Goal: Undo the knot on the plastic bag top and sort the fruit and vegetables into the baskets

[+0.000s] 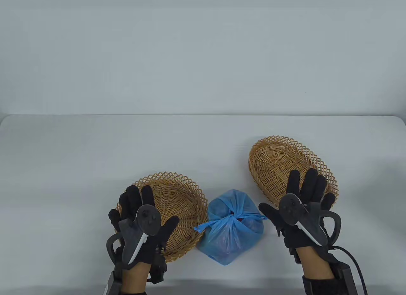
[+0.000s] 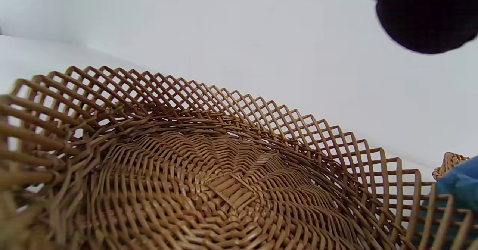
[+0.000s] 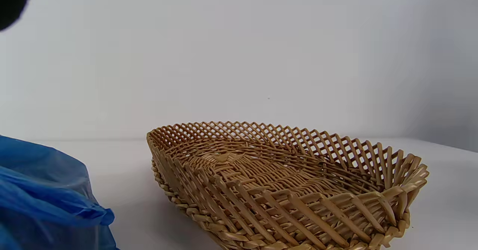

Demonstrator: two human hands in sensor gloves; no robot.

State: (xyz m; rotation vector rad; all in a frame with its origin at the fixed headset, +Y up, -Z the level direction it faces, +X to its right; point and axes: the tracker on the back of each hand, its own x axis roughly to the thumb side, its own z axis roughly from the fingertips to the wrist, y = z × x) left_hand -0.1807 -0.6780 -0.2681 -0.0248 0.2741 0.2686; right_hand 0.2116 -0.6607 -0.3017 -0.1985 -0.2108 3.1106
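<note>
Both hands spread, holding nothing: left hand [image 1: 139, 220], right hand [image 1: 304, 209] | blue plastic bag [image 1: 231, 227] looked soft, slippery | I'd pinch knot [image 1: 233, 217] tails.

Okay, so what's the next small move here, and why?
Probably bring both hands in to the knot: the blue plastic bag is still tied, and the left hand and right hand hover open, holding nothing.
</note>
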